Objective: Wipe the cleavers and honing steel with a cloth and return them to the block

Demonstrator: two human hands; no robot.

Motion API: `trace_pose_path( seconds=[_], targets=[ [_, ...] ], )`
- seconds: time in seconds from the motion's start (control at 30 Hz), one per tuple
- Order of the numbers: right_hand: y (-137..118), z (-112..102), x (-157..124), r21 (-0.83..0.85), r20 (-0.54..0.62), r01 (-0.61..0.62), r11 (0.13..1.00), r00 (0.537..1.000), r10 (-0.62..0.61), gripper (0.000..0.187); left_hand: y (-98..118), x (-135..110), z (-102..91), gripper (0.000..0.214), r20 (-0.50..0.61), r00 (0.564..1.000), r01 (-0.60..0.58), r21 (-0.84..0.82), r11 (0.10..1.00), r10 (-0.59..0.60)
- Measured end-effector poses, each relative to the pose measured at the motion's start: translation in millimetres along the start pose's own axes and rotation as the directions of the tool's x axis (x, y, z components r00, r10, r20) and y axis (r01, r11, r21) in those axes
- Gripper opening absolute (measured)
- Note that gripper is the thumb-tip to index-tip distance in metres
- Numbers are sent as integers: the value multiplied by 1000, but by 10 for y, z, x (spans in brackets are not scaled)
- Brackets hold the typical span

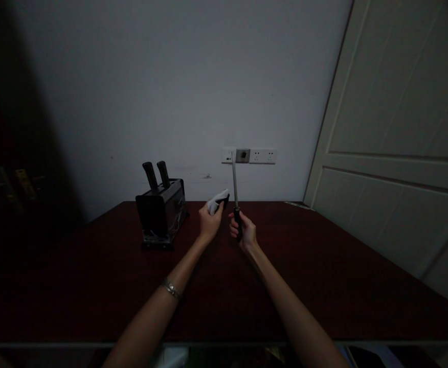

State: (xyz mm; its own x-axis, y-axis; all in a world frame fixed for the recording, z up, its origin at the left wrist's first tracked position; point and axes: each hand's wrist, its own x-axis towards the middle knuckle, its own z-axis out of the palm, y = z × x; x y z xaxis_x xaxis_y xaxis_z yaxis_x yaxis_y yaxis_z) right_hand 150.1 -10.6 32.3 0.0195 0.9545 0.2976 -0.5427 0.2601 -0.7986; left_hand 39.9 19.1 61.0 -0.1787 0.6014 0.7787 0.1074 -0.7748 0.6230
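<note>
In my right hand [248, 230] is a honing steel [235, 179], its slim metal rod pointing up and its black handle inside my curled fingers. My left hand [209, 223] is closed around a bunched white cloth [217, 199] with a dark edge or dark piece along its right side. The cloth is close to the left of the rod, apart from it. To the left stands a dark knife block [160, 212], with two black knife handles [157, 175] sticking out of its top.
Everything rests above a dark red table [285, 266] set against a pale wall. Wall sockets [262, 156] lie behind the rod. A white panelled door [393, 194] borders the right side. Below the front edge, several items show dimly.
</note>
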Motion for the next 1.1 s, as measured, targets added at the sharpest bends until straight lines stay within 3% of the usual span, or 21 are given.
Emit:
trace_pose_path(
  seconds=[0.07, 0.13, 0.23, 0.67, 0.83, 1.1],
  targets=[
    [38, 7, 11, -20, -17, 6, 1000, 1000, -6, 30, 1, -51, -1, 13, 139, 983, -126, 49, 991, 119],
    [80, 12, 23, -44, -45, 13, 999, 999, -15, 31, 7, -87, -5, 15, 264, 927, -291, 55, 955, 267],
    [122, 18, 26, -70, -72, 11, 998, 997, -16, 31, 17, -109, -8, 21, 318, 864, -428, 56, 902, 390],
    [127, 68, -40, 37, -94, -49, 998, 994, 52, 28, 63, -185, 48, 24, 220, 899, -407, 92, 909, 380],
    [113, 84, -52, 116, -48, -84, 990, 995, 90, 29, 46, -180, 43, 18, 165, 925, -365, 131, 922, 343],
    [94, 27, -33, 215, 79, -186, 959, 982, 172, 25, 57, -154, 32, 13, 148, 964, -228, 35, 973, 220]
  ],
)
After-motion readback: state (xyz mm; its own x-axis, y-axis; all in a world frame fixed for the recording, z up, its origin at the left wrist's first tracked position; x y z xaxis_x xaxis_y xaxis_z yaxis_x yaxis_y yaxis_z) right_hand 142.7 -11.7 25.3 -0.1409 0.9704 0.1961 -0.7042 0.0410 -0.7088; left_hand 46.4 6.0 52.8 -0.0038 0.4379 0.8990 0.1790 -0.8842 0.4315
